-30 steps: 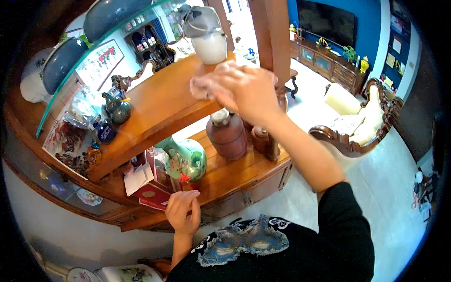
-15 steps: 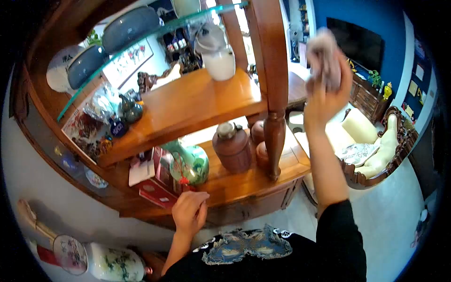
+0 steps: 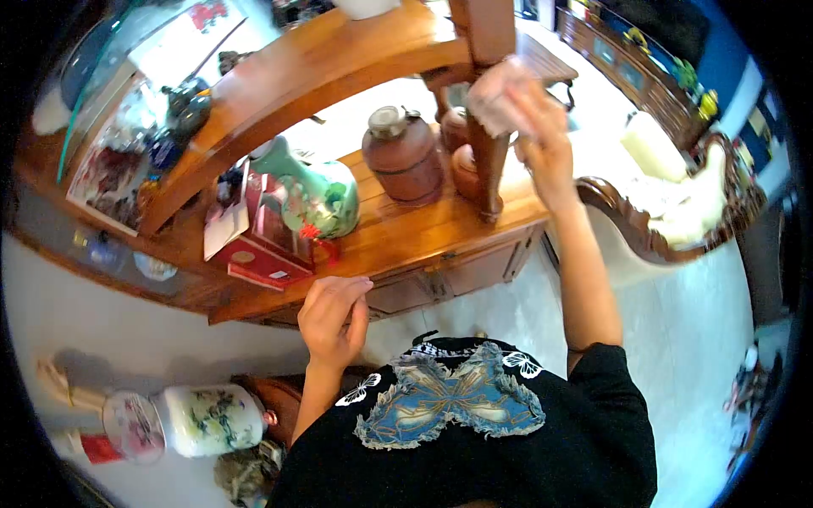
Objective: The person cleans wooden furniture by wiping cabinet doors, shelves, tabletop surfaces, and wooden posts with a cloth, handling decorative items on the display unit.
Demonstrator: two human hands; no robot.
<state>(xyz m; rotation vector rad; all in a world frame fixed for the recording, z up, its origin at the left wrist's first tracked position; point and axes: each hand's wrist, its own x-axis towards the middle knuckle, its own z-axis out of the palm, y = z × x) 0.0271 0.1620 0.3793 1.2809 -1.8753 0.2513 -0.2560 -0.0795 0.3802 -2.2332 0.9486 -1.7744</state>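
My right hand (image 3: 542, 140) is closed on a pale, pinkish cloth (image 3: 500, 95), which lies against the turned wooden post (image 3: 489, 161) of the shelf unit. Both are blurred. Nothing shows in my left hand (image 3: 332, 317); its fingers are loosely curled and apart from the thumb, near the front edge of the lower wooden shelf (image 3: 398, 260). Beyond it stand a red box (image 3: 269, 244) and a green vase (image 3: 326, 199) with a red tassel. A brown lidded jar (image 3: 402, 161) sits left of the post, with smaller brown pots (image 3: 464, 165) partly behind the post.
Above the jar runs the curved upper shelf (image 3: 313, 72), with dark ornaments (image 3: 182, 110) at its left. A cream armchair (image 3: 660, 212) with a carved frame is at the right. A painted white vase (image 3: 216, 419) lies at lower left.
My right hand with the cloth went from over the upper shelf out to the right, then came down and back to the post. My left hand stays nearly in place. The view has tilted downward.
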